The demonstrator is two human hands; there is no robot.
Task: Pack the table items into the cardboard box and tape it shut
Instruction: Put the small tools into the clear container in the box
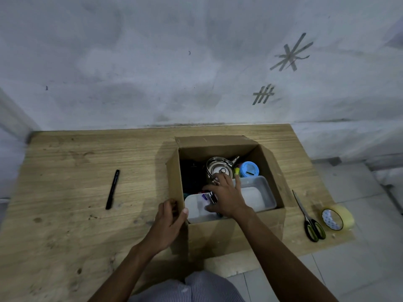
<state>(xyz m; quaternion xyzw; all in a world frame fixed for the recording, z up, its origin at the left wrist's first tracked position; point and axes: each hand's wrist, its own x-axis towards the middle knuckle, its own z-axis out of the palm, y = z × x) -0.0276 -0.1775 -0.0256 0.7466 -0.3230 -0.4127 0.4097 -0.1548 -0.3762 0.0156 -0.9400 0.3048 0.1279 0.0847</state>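
An open cardboard box (pixel 237 229) stands on the wooden table. Inside it I see a steel kettle (pixel 218 167), a blue round lid (pixel 249 169), a grey-white tray (pixel 258 192), a white container (pixel 197 209) and dark items at the left. My right hand (pixel 226 198) reaches into the box and holds a small metal object (pixel 212 198) over the white container. My left hand (pixel 169 223) grips the box's near left corner. A black pen (pixel 112 189) lies on the table left of the box.
Green-handled scissors (pixel 309 219) and a roll of clear tape (pixel 337 219) lie at the table's right edge. The table (pixel 65 203) stands against a grey wall. Tiled floor shows to the right.
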